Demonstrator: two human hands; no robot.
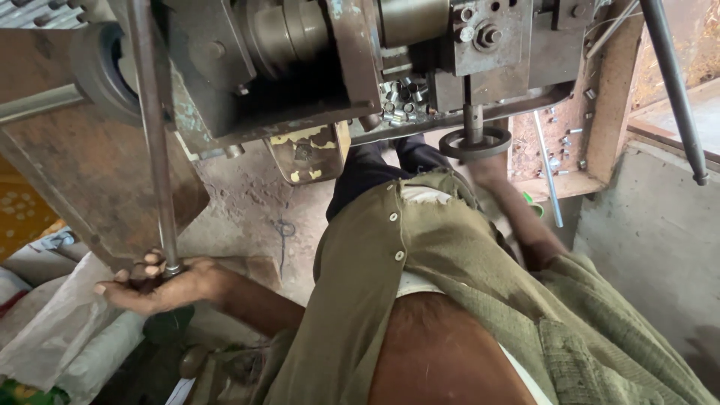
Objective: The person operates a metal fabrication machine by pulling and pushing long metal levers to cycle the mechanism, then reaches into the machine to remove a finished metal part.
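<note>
My left hand (154,285) is closed around the lower end of a long steel lever rod (154,150), which runs up past the front of a rusty metal machine (300,67). My right hand (491,171) reaches up to the underside of a small dark handwheel (475,142) on a vertical spindle. That hand is blurred and its fingers are hidden by the wheel. My olive button shirt (420,262) fills the lower middle of the view.
Several small shiny metal parts (401,97) lie in a recess of the machine. A thin rod (547,172) leans beside a rusty shelf, and a dark bar (675,90) slants at the right. White sacks (67,330) lie low left, with a concrete wall (652,247) at the right.
</note>
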